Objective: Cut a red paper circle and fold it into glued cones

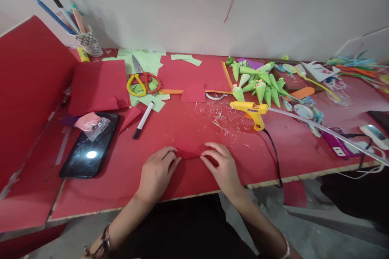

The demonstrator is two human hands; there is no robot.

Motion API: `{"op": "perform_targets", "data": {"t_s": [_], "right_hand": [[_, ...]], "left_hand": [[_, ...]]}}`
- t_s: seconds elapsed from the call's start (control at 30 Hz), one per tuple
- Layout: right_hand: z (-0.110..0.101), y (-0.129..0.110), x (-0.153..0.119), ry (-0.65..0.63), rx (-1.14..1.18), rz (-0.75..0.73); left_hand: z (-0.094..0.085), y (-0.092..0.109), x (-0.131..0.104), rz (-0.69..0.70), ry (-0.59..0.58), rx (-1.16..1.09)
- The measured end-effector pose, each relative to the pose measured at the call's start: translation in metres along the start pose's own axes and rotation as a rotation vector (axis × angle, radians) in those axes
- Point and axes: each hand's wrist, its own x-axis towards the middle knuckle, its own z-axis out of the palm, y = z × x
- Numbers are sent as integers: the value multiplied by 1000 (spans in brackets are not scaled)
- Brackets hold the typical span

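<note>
A small piece of red paper (190,152) is stretched between my two hands, low over the red tabletop, and its outline blends into the surface. My left hand (159,170) pinches its left corner between thumb and fingers. At the opposite end my right hand (221,168) grips the paper with thumb and fingertips, the other fingers bent above. Beyond my left hand lie a white marker with a black cap (143,120) and a red paper cone (130,118). A yellow glue gun (251,111) with a long glue stick rests beyond my right hand.
Yellow-and-red scissors (142,83) lie on green paper scraps, beside red sheets (97,85). A black phone (91,149) is at left, near a pen cup (89,42). Green paper cones (261,81) are heaped at the back. A black cord (275,153) runs over the table edge.
</note>
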Motion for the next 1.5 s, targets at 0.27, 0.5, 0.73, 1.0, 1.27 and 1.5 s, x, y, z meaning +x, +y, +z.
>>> {"op": "perform_targets", "data": {"t_s": [0.27, 0.5, 0.73, 1.0, 1.27, 1.5], "right_hand": [[1, -3, 6, -11, -28, 42], [5, -5, 9, 2, -75, 42], [5, -7, 11, -28, -88, 57], [5, -6, 13, -37, -105, 73], [3, 3, 6, 42, -75, 11], [5, -11, -2, -90, -245, -313]], "left_hand": [[-1, 3, 4, -38, -46, 3], [1, 3, 6, -48, -40, 2], [3, 2, 7, -30, -51, -11], [4, 3, 7, -31, -47, -2], [2, 1, 8, -41, -51, -35], [0, 3, 7, -27, -69, -33]]}}
